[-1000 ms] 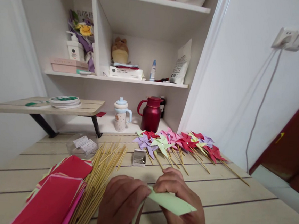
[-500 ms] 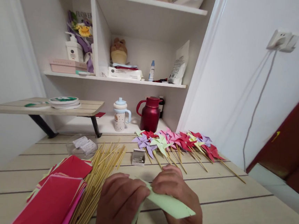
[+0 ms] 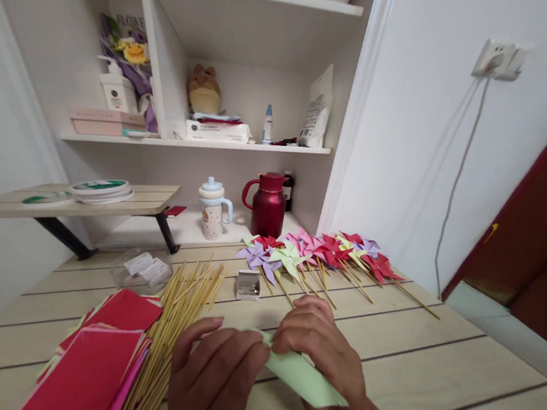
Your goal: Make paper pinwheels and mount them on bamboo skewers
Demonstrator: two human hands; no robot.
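A pale green sheet of paper [image 3: 308,379] is held between my two hands above the front of the table. My left hand [image 3: 221,369] grips its left part with bent fingers, and my right hand [image 3: 321,349] pinches it near the middle. The paper's right end curls out below my right fingers; its left part is mostly hidden behind my left hand. Beyond my hands stands a small open box [image 3: 248,286] with tiny shiny pieces inside. Finished paper pinwheels [image 3: 292,258] on sticks lie in a row behind it, in red, pink, purple, green and yellow.
Left of my hands lie many thin wooden sticks [image 3: 174,330] and stacks of coloured paper [image 3: 89,367]. A clear container [image 3: 141,270] with labels sits behind them. A red jug [image 3: 268,206] and a tumbler [image 3: 213,212] stand at the back, beside a small raised shelf [image 3: 154,196].
The camera view has shifted slightly to the right. Both hands still hold the green paper, whose right part looks more rounded now.
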